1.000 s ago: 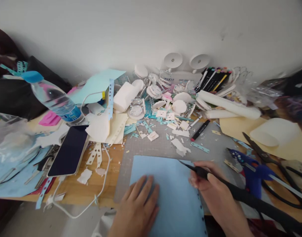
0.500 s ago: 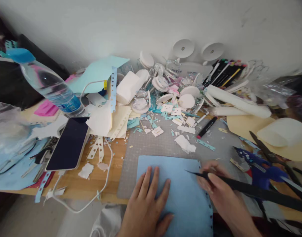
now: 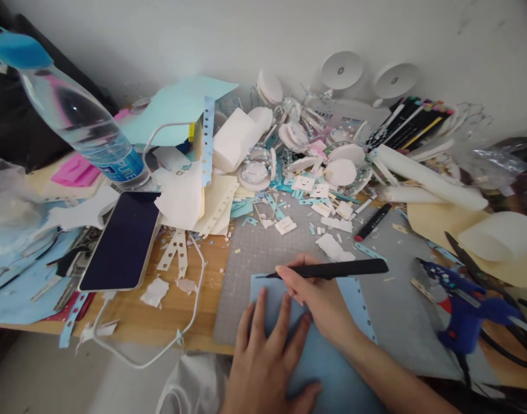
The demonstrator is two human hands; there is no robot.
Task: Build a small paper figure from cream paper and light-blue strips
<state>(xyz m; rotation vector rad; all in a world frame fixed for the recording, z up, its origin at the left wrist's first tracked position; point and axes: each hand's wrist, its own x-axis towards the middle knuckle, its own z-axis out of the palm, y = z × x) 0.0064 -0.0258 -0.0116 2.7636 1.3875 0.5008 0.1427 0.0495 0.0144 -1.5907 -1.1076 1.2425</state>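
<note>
Blue paper (image 3: pixel 335 374) lies under the spread left hand (image 3: pixel 267 356). The right hand (image 3: pixel 321 305) grips a black tool (image 3: pixel 347 268). The bottle (image 3: pixel 84 121) holds liquid (image 3: pixel 93 141).

Plain wall, pale grey, matte (image 3: pixel 263 29), rising behind the table's far edge; where they meet is hidden from me. Small dark smudges (image 3: pixel 465 23) on it, high above the far right corner. Table: light-brown wooden top with visible grain (image 3: pixel 214 253), its near edge running almost straight. Below the near left edge, smooth grey floor (image 3: pixel 65 368), darker leftward, with a blurred paler patch (image 3: pixel 119 374). Light soft, cool, rather dim; source out of sight.
</note>
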